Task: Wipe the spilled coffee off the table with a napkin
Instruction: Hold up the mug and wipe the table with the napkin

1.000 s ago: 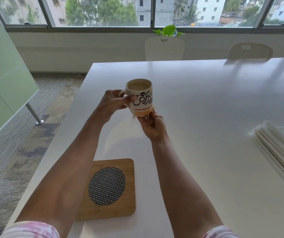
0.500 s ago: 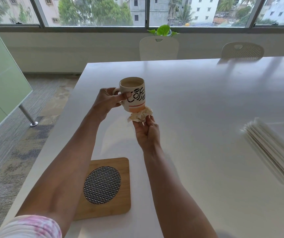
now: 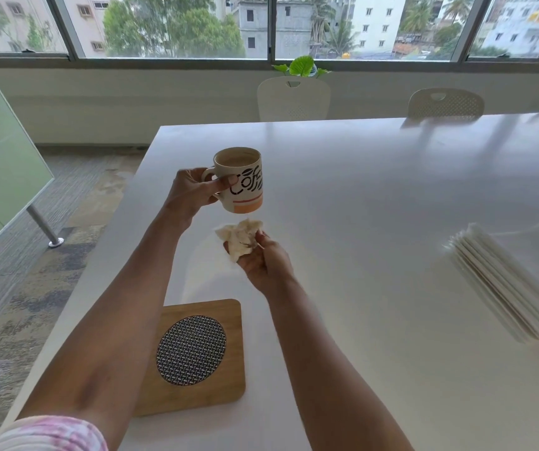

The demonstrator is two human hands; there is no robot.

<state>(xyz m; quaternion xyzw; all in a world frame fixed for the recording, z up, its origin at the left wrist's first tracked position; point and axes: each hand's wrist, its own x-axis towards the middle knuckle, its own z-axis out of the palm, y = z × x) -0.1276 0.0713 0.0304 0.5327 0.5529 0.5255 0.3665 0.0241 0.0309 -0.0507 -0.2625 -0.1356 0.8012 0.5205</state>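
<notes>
Nearer than the mug (image 3: 240,180), a square bamboo trivet (image 3: 196,353) with rounded corners and a round woven inset lies flat on the glossy white counter (image 3: 375,206). Just under the mug's base, not touching it, the right grip (image 3: 266,265) pinches a crumpled, stained paper napkin (image 3: 239,237). The left grip (image 3: 190,193) curls round the glazed mug's handle, holding it aloft. Right of the mug lies a fanned stack of folded napkins (image 3: 502,281).

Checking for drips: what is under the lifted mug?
The crumpled napkin, pinched in the right hand, is just below the mug, apart from it, over the white table. The mug's underside faces away, and the napkin hides the tabletop beneath it.
</notes>
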